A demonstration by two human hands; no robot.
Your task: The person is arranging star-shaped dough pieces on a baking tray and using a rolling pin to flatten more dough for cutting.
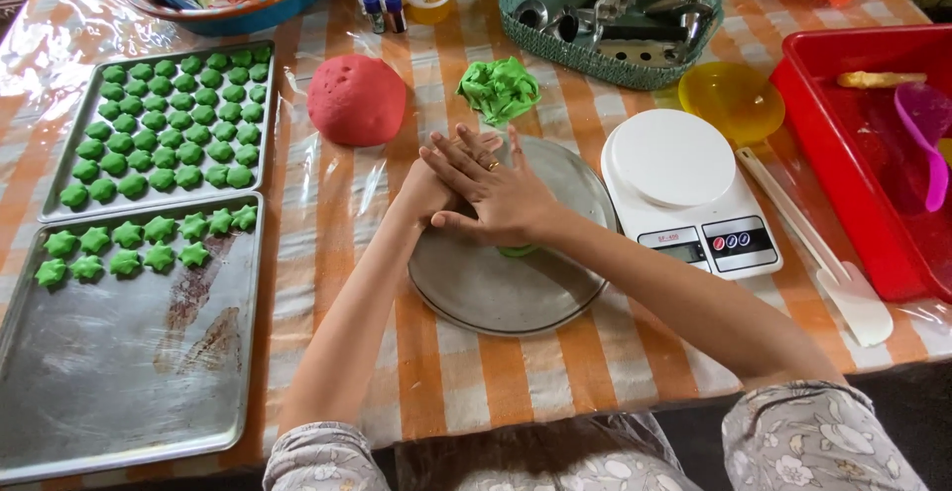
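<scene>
Right hand (501,193): slim gold-coloured ring on one finger, at 12 o'clock from the knuckles. Left hand (428,191): no ring visible. Forearms bare. Short grey sleeves (813,431) with white floral print, gathered hems.

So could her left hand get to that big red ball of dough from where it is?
Probably yes. The left hand lies under the right hand on the round metal plate, pressing green dough. The big red ball of dough sits just beyond it, with only bare tablecloth between.
</scene>
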